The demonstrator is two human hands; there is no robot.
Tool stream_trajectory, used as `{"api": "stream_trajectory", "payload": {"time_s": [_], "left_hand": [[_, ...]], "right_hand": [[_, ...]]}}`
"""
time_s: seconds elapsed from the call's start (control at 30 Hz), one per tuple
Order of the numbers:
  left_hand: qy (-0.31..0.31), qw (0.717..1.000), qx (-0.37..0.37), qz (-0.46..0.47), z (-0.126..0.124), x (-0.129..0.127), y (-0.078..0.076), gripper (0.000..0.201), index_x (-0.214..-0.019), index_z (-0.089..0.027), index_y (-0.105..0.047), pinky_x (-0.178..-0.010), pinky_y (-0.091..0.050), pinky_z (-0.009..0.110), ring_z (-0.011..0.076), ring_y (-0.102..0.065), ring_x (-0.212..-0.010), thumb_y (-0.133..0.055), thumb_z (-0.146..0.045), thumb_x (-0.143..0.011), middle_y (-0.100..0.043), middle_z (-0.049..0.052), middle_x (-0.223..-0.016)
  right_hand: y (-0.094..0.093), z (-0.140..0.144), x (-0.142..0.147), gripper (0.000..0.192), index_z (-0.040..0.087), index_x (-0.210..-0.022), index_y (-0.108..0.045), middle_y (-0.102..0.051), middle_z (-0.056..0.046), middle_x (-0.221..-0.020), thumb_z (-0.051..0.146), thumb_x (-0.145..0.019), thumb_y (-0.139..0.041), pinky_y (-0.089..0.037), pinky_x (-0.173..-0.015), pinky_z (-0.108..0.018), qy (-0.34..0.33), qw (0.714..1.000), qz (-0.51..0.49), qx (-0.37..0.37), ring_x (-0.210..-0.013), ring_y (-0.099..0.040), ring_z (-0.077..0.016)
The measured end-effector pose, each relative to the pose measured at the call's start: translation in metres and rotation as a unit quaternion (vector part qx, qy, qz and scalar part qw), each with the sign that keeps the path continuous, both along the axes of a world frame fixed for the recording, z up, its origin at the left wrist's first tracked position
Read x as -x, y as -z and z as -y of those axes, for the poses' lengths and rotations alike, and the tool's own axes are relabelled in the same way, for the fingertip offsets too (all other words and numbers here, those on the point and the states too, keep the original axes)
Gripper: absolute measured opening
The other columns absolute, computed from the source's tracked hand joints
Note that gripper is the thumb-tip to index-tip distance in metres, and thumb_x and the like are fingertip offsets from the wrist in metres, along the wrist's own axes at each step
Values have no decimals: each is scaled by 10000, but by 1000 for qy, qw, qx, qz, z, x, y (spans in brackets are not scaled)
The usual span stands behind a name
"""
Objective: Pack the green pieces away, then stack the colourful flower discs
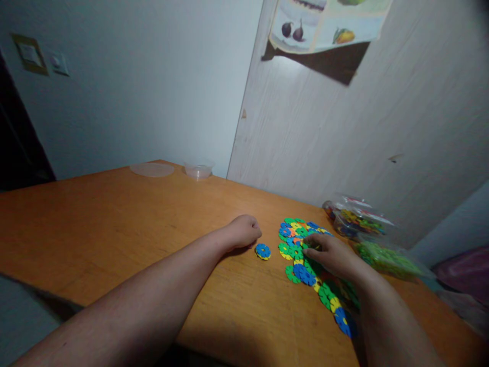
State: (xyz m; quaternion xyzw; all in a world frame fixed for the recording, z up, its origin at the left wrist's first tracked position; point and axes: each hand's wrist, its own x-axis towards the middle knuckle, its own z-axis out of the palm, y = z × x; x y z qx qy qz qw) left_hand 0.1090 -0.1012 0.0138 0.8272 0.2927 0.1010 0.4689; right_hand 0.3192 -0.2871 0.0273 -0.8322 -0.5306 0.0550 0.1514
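Left hand (244,230) is curled into a loose fist on the desk (114,229), holding nothing, with a lone blue disc (263,251) just right of it. Right hand (331,254) sits on the disc pile (301,244) near the desk's right edge, fingertips pinching a green one, so it's nearer.

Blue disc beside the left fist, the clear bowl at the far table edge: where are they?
blue disc (263,251), head view, its top face.
clear bowl (197,171), head view, its near wall.
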Motion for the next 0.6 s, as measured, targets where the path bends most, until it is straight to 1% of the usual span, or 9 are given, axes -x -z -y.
{"api": "stream_trajectory", "payload": {"time_s": [0.1,0.17,0.23,0.3,0.37,0.4,0.47,0.53,0.6], "left_hand": [[-6,1000,7,20,-1,0,2,131,-602,-137,-598,-428,-226,220,77,-351,-378,-544,-184,-712,-474,-12,-454],[-10,999,7,31,-1,-1,3,136,-594,-139,-591,-437,-237,216,77,-360,-395,-554,-199,-710,-468,-15,-457],[-14,999,-2,37,-2,-1,4,138,-592,-140,-592,-448,-256,214,83,-380,-418,-559,-209,-706,-472,-14,-463],[-18,999,-18,45,-2,-2,4,118,-617,-139,-607,-460,-279,212,91,-411,-450,-562,-210,-699,-499,-11,-485],[-21,998,-42,52,-2,-3,4,107,-648,-139,-620,-477,-304,211,100,-446,-484,-559,-208,-702,-539,-7,-519],[-20,997,-55,55,-3,-3,5,113,-659,-140,-624,-486,-318,211,105,-465,-503,-552,-209,-711,-559,-3,-540],[-16,994,-84,65,-4,-5,6,135,-678,-141,-632,-511,-349,212,117,-511,-551,-534,-211,-738,-602,9,-592],[-6,991,-112,79,-4,-7,8,141,-729,-138,-653,-546,-385,213,131,-562,-624,-535,-211,-753,-652,25,-676],[22,986,-133,96,-3,-9,10,171,-836,-132,-682,-592,-422,217,146,-602,-703,-564,-232,-764,-689,41,-779]], "right_hand": [[-4,-2,1,443,191,-1124,-717,-745,-85,-1043,512,-842,-600,-520,-739,-351,26,998,-20,-52,-874,-680,-248],[-7,0,-5,479,185,-1111,-720,-747,-95,-1053,560,-876,-537,-522,-784,-367,56,993,-18,-106,-914,-683,-263],[-8,4,-15,496,182,-1088,-731,-752,-106,-1054,567,-908,-475,-515,-837,-386,106,983,-1,-148,-965,-683,-282],[-8,8,-26,528,177,-1106,-734,-747,-127,-1092,572,-924,-434,-505,-886,-409,164,974,20,-157,-1025,-677,-308],[-5,11,-34,586,160,-1155,-724,-727,-157,-1162,591,-935,-393,-488,-941,-442,201,970,35,-135,-1100,-656,-340],[-4,11,-36,619,149,-1180,-715,-712,-171,-1200,606,-938,-375,-476,-969,-458,205,971,38,-121,-1140,-639,-353],[-1,10,-36,671,136,-1219,-701,-684,-188,-1259,636,-942,-349,-455,-1010,-481,188,976,38,-104,-1200,-607,-365],[1,7,-32,695,139,-1256,-684,-665,-183,-1297,657,-942,-343,-441,-1037,-481,163,979,36,-115,-1234,-588,-351],[-1,5,-28,703,151,-1296,-662,-654,-172,-1321,672,-938,-353,-425,-1060,-476,154,978,35,-139,-1252,-576,-332]]}}
